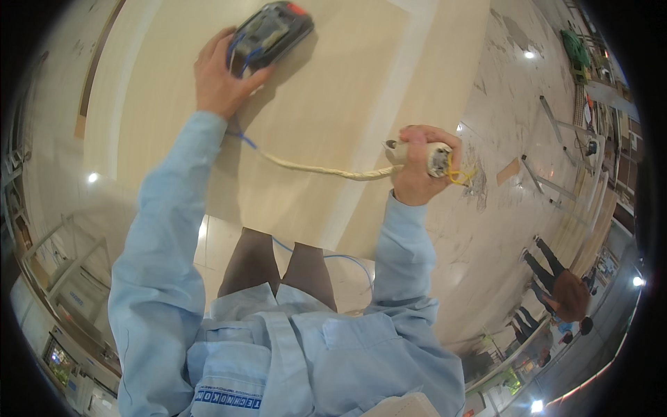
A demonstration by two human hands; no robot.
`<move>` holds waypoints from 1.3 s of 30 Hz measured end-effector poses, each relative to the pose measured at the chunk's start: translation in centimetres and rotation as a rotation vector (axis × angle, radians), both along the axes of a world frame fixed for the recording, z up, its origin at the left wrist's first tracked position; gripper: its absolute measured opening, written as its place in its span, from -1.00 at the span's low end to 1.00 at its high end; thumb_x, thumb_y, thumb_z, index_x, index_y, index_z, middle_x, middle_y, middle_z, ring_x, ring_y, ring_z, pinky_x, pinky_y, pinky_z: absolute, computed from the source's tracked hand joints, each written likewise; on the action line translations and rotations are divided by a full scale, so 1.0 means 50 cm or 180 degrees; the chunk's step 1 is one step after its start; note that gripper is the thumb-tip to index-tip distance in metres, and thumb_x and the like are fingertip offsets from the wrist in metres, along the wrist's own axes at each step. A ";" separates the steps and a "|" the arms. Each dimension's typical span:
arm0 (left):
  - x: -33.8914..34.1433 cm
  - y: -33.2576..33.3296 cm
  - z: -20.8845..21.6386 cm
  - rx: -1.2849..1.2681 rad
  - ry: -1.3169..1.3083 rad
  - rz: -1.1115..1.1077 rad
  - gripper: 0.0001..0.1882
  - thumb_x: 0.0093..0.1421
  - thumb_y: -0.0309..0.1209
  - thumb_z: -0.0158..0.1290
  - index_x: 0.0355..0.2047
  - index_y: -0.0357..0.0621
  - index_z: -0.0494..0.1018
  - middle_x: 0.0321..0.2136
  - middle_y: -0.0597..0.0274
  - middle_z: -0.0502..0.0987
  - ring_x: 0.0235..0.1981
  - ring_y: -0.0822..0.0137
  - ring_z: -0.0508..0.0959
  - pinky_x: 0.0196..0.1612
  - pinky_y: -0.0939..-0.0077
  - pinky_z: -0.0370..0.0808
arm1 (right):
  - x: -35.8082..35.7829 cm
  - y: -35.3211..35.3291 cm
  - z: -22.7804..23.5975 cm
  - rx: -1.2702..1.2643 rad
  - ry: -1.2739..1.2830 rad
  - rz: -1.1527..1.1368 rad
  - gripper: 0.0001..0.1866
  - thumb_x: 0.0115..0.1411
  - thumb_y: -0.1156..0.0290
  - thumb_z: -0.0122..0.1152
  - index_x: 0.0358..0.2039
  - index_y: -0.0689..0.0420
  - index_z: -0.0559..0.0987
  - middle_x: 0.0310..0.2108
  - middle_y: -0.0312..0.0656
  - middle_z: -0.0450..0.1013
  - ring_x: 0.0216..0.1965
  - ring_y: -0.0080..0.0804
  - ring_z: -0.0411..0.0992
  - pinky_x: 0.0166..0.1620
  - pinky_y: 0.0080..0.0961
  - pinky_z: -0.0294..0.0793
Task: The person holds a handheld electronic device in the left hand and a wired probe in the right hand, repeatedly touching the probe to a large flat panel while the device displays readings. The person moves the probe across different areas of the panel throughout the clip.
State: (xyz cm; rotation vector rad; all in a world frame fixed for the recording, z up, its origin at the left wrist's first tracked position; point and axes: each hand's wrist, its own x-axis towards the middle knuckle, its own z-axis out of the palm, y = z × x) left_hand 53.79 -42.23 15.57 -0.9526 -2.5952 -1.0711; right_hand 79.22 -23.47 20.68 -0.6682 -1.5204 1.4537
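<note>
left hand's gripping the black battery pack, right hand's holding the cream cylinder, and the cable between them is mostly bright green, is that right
Not quite: the cable is mostly cream, not bright green, as the head view shows. The left hand does grip the black battery pack and the right hand the cream cylinder.

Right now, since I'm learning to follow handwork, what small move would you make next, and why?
Perhaps bring the right hand a little left, farther over the pale board: the cream cylinder it holds appears at the board's right edge, and the cream cable running left from that hand curves with some slack.
</note>
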 end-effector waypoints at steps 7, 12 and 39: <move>-0.023 0.061 -0.026 -0.0090 0.0108 0.0302 -0.17 -0.07 0.05 0.43 0.12 -0.18 0.49 0.17 0.15 0.50 0.21 0.06 0.45 0.27 0.15 0.38 | -0.009 -0.002 -0.005 -0.0364 -0.0298 0.0248 -0.79 0.18 0.64 0.33 -0.26 0.23 0.45 -0.39 -0.07 0.56 -0.37 -0.42 0.55 -0.25 -0.45 0.60; -0.023 0.058 -0.025 -0.0101 0.0138 0.0266 -0.17 -0.07 0.06 0.43 0.12 -0.17 0.48 0.17 0.15 0.50 0.22 0.06 0.44 0.27 0.16 0.36 | -0.015 0.016 -0.005 -0.0023 0.0050 0.0053 -0.80 0.19 0.64 0.32 -0.26 0.22 0.45 -0.38 -0.08 0.56 -0.37 -0.43 0.55 -0.24 -0.46 0.60; -0.029 0.062 -0.026 -0.0167 0.0120 0.0248 -0.18 -0.07 0.02 0.42 0.13 -0.16 0.46 0.16 0.14 0.49 0.22 0.07 0.43 0.28 0.15 0.31 | -0.072 0.079 -0.006 0.0092 -0.0171 -0.0003 -0.80 0.19 0.62 0.34 -0.27 0.23 0.45 -0.39 -0.11 0.55 -0.36 -0.43 0.56 -0.23 -0.45 0.60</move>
